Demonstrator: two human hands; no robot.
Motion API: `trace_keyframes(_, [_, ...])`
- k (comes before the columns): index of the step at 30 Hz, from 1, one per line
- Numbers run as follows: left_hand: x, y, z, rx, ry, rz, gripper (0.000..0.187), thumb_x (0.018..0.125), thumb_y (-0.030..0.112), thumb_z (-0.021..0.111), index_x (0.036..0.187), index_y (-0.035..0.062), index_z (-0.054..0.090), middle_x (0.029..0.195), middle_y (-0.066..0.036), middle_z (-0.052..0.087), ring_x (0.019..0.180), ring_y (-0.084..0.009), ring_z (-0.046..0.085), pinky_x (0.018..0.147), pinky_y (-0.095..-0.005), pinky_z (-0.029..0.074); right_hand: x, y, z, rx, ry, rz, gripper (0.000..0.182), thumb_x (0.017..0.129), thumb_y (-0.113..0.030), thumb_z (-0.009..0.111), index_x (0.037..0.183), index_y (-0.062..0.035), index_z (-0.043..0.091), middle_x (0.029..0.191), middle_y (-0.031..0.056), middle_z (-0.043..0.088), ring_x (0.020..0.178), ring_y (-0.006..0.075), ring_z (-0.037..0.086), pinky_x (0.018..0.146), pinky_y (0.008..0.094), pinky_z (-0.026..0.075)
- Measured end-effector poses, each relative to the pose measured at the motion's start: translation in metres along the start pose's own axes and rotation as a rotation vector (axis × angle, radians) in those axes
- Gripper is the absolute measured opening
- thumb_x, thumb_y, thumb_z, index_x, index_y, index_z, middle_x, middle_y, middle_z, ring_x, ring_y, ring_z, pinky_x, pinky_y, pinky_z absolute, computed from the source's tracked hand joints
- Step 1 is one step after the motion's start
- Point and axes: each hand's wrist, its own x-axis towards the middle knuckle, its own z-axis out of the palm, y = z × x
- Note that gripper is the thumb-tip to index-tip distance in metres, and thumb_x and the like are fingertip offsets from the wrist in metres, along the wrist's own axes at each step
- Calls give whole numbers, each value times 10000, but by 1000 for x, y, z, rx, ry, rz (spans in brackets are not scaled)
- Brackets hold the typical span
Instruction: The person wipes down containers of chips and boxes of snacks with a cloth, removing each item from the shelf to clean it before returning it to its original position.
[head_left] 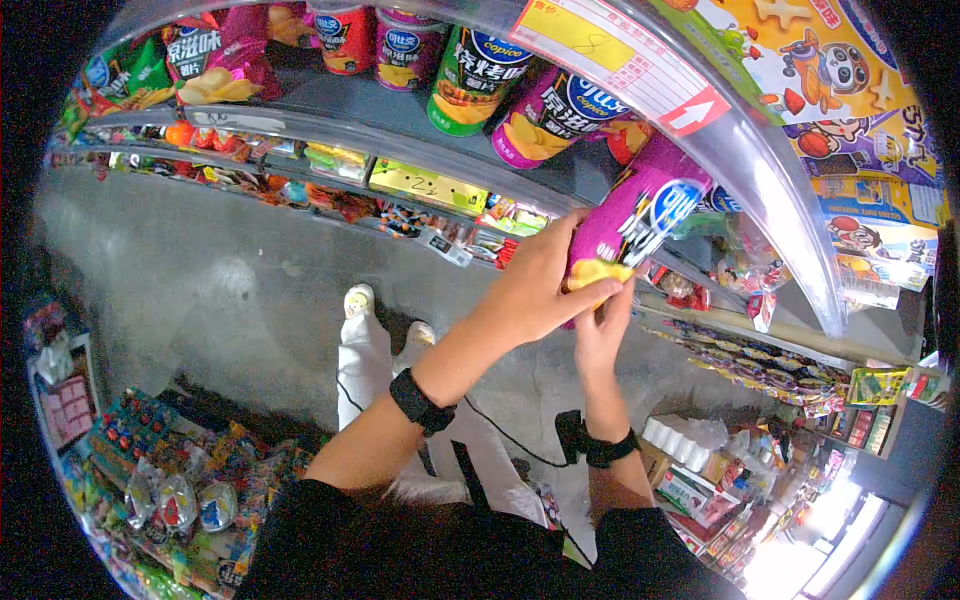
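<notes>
The person is standing on the grey floor [240, 250] and is holding a purple tube [632, 215] with both hands at the front of the shelf [330, 105]. The left hand [535, 285] is closing around its side, the thumb lying across the lower end. The right hand [604, 325] is gripping that same end from below, its fingers curling in close. The tube is slanting, its upper end reaching in beneath the clear shelf edge [765, 190], and its print is blurring.

Just beside it, another purple tube [545, 120] is sitting on the shelf, with a green tube [478, 82] next in line. Farther left, a small purple tub [404, 55] and a red tub [342, 40] are standing together. A price label [610, 55] is hanging above the tubes. Black wristbands [418, 402] are circling both wrists.
</notes>
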Motion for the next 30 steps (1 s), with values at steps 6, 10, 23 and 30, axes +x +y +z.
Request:
trace_keyframes(6, [-21,-15,2,-15,80,36,949,612,268,805,1329,-42,266,1262,-229,447,1188,-315,456,993,-391,364,-28,7,-14,-298,-471,53,645,673,-142,710,1216,16,401,1205,161,474,1123,261,479,972,376,357])
trace_keyframes(10, [-59,-32,-13,36,46,-74,906,608,236,807,1305,-34,294,1248,-209,460,1178,-294,464,988,-382,369,6,-10,-34,-323,-501,-141,698,636,-121,637,1266,27,373,1281,223,426,1227,348,390,1042,398,288])
trace_keyframes(23, [-98,-42,-37,66,218,-304,811,619,164,794,1264,-30,342,1179,-191,516,1100,-277,520,931,-355,411,135,-76,5,-742,101,-739,393,787,-191,611,1124,-8,524,1090,226,540,1035,418,484,917,489,367])
trace_keyframes(30, [-106,-51,-35,69,219,-295,801,626,154,788,1265,-26,338,1176,-188,518,1102,-281,520,929,-357,414,164,-72,12,-999,239,-786,317,809,-302,572,1045,-94,615,999,149,615,961,360,559,842,499,421])
